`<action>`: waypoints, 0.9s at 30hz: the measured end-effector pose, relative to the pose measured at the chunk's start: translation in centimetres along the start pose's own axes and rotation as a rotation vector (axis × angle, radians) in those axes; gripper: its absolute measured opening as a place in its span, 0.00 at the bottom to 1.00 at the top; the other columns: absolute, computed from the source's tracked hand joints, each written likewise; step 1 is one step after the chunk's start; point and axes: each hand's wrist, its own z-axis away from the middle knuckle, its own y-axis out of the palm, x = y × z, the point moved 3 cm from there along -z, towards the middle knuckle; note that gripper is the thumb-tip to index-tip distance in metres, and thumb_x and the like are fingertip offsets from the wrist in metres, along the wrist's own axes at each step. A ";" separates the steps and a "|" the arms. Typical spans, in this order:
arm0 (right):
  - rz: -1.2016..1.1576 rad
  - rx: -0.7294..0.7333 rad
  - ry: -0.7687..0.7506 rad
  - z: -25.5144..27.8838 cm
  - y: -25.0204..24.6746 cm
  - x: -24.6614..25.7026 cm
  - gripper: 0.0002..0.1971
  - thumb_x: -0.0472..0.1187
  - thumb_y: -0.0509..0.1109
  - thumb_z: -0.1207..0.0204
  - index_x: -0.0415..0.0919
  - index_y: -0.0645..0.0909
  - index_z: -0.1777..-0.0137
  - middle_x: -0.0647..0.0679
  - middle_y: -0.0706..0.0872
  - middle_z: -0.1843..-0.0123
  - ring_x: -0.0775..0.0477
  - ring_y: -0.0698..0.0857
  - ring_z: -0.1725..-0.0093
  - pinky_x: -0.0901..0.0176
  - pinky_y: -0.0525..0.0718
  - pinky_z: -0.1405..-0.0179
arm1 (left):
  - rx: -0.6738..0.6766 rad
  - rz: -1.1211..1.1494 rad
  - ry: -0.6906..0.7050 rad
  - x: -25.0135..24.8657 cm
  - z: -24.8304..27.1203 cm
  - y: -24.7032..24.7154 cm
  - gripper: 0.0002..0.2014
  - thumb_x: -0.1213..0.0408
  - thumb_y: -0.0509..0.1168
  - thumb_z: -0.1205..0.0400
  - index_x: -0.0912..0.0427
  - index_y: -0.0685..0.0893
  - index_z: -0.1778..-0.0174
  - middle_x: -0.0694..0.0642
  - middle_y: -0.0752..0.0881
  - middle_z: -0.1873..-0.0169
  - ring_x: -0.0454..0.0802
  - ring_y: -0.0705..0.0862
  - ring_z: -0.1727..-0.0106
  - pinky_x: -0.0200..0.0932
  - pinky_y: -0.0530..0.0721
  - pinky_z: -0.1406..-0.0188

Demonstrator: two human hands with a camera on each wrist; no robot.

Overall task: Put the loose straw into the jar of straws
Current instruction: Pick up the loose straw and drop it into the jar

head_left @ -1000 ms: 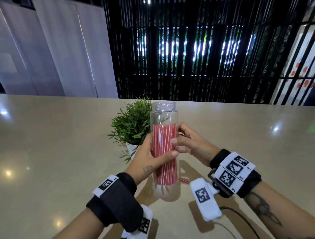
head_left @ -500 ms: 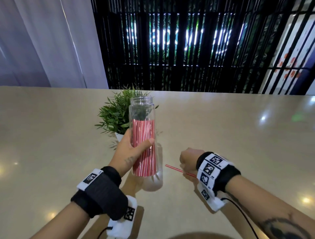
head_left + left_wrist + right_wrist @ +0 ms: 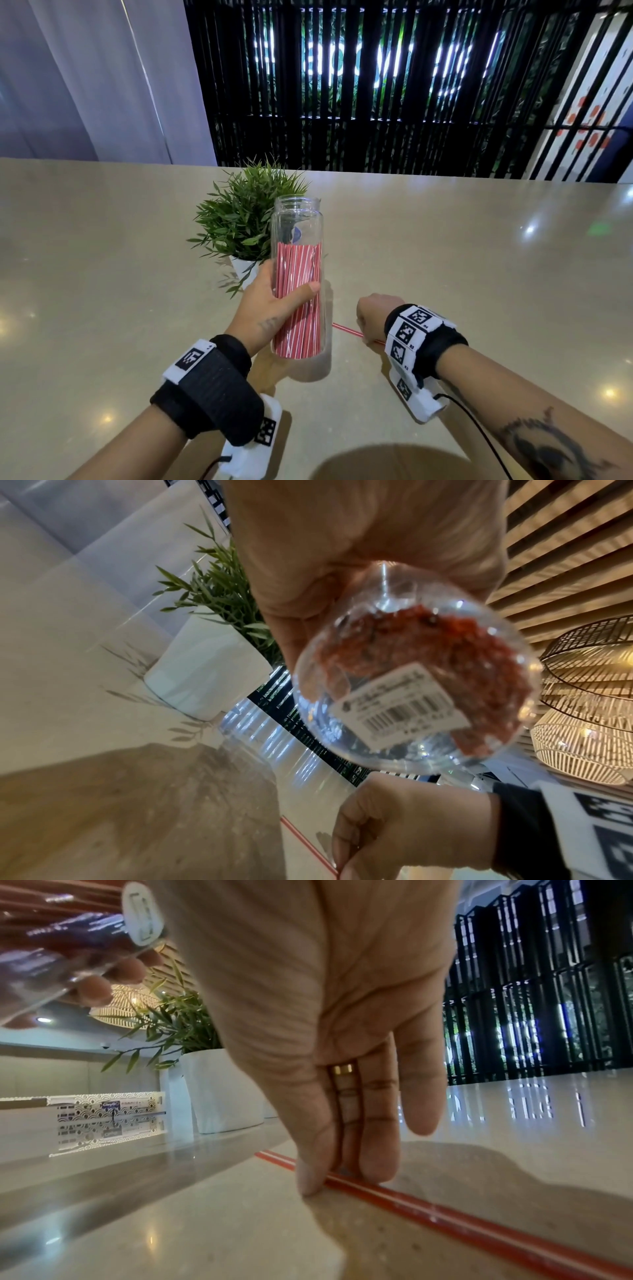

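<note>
A clear jar (image 3: 297, 274) packed with red-and-white striped straws is tilted and held off the table, with my left hand (image 3: 270, 305) wrapped around its middle. Its mouth is open at the top. From the left wrist, its round base (image 3: 411, 691) carries a barcode sticker. The loose straw (image 3: 346, 330), red with white stripes, lies flat on the table right of the jar. My right hand (image 3: 371, 315) is down on it. In the right wrist view the thumb and fingertips (image 3: 339, 1180) pinch the straw (image 3: 479, 1229) from both sides against the table.
A small green plant (image 3: 246, 219) in a white pot (image 3: 205, 664) stands just behind the jar. The beige table (image 3: 479, 274) is glossy and stretches wide to both sides. A black slatted wall runs behind its far edge.
My right hand has let go of the jar and dropped to the table onto the loose straw. The left hand alone now holds the jar, raised a little.
</note>
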 end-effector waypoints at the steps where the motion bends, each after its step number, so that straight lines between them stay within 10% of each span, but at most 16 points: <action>1: -0.039 -0.009 0.001 -0.1 0.1 -0.2 0.10 0.35 0.74 0.34 0.35 0.84 0.53 0.42 0.87 0.58 0.39 0.85 0.60 0.55 0.82 0.62 | -0.002 0.001 -0.003 0.1 0.1 0.0 0.39 0.38 0.69 0.45 0.43 0.68 0.37 0.46 0.82 0.44 0.46 0.83 0.43 0.51 0.81 0.41; 8: -0.296 0.072 -0.024 -0.6 0.7 -1.4 0.07 0.34 0.72 0.33 0.32 0.87 0.56 0.41 0.86 0.62 0.40 0.86 0.58 0.45 0.87 0.47 | 0.000 -0.022 -0.011 0.4 0.4 0.0 0.39 0.39 0.69 0.44 0.44 0.68 0.36 0.48 0.82 0.43 0.47 0.83 0.43 0.52 0.81 0.40; 16: -0.355 0.065 -0.079 0.5 0.4 -1.4 0.05 0.33 0.66 0.27 0.41 0.78 0.63 0.41 0.86 0.57 0.45 0.81 0.57 0.51 0.81 0.51 | -0.015 -0.024 -0.031 0.8 0.1 -0.3 0.34 0.38 0.69 0.44 0.40 0.70 0.42 0.49 0.83 0.44 0.48 0.84 0.44 0.56 0.81 0.38; 23: -0.908 -0.152 -0.190 1.5 -3.7 -2.6 0.12 0.27 0.68 0.27 0.39 0.73 0.48 0.48 0.82 0.67 0.49 0.80 0.66 0.66 0.78 0.71 | -0.031 -0.041 -0.025 0.5 -0.3 -0.2 0.39 0.37 0.68 0.45 0.46 0.70 0.38 0.49 0.83 0.45 0.49 0.84 0.45 0.56 0.81 0.39; 27: -1.214 -0.471 -0.252 3.4 -8.8 -3.4 0.09 0.29 0.66 0.26 0.44 0.78 0.59 0.48 0.84 0.65 0.58 0.83 0.70 0.76 0.78 0.79 | -0.017 -0.054 -0.016 0.3 -0.2 -0.2 0.40 0.37 0.68 0.45 0.47 0.69 0.36 0.47 0.82 0.44 0.46 0.83 0.44 0.53 0.80 0.39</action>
